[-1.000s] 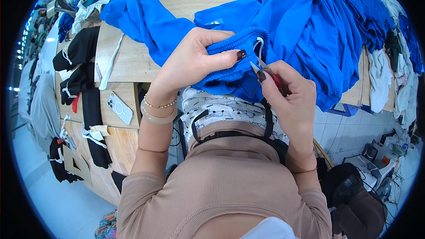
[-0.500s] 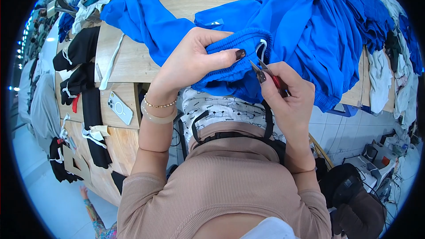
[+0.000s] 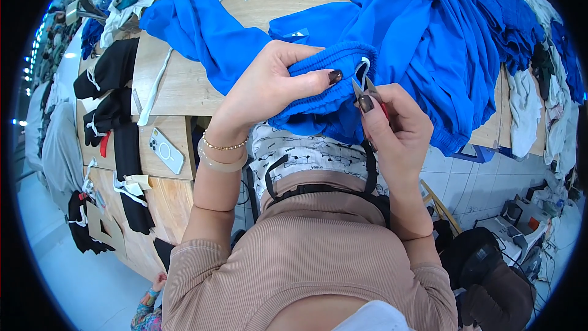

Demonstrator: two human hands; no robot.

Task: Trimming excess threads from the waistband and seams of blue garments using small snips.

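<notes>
My left hand (image 3: pixel 275 83) is closed on the gathered elastic waistband (image 3: pixel 324 58) of a blue garment, thumb on top and fingers hidden behind the cloth. From the waistband's inner side rises a small white loop (image 3: pixel 365 63). My right hand (image 3: pixel 401 122) grips red-handled thread snips (image 3: pixel 358 89), their blades pointing up, close beneath the loop. Whether the blades touch it I cannot tell. The rest of the blue garment (image 3: pixel 422 55) spreads over the table beyond my hands and hangs at its near edge.
On the wooden table (image 3: pixel 184 79) at left lie a white strip (image 3: pixel 157 86) and black folded garments (image 3: pixel 111 67). A phone (image 3: pixel 166 150) rests on a lower surface. Another person's hand (image 3: pixel 159 281) shows at lower left. White cloths (image 3: pixel 525 110) hang at right.
My right hand has brought the snips slightly upward, blades now more upright and nearer the white loop. My left hand keeps its hold. The other person's hand at lower left has shifted right and down.
</notes>
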